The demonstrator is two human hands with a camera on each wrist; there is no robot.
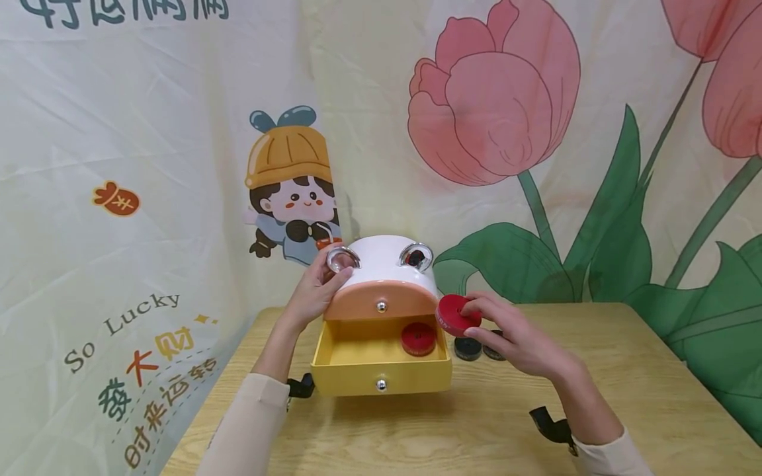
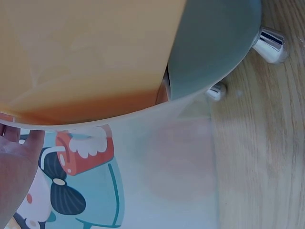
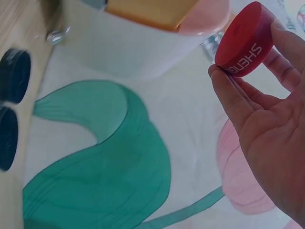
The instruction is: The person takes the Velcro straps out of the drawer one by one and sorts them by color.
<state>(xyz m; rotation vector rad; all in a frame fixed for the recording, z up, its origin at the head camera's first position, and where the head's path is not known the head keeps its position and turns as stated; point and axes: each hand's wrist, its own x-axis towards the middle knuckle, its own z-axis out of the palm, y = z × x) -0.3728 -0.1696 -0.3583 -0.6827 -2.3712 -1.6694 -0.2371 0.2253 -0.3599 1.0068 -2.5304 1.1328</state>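
A small drawer box [image 1: 389, 261] has a white domed top with two chrome-ringed eyes, a closed orange upper drawer [image 1: 357, 303] and a pulled-out yellow lower drawer [image 1: 351, 377]. My left hand [image 1: 312, 294] grips its upper left side beside one eye, thumb toward the front. In the left wrist view, fingertips [image 2: 33, 143] show at the box's edge. Between thumb and fingers, my right hand [image 1: 514, 330] pinches a red disc [image 3: 245, 40] with white lettering on its rim, held beside the drawer's right end. Another red disc [image 1: 419, 339] lies inside the yellow drawer, toward the right.
Right of the box, two black discs [image 1: 467, 349] lie on the wooden table [image 1: 476, 430], one partly hidden by my right hand. A printed cloth [image 1: 381, 132] with tulips and a cartoon child hangs close behind. Dark straps [image 1: 550, 426] show by both wrists.
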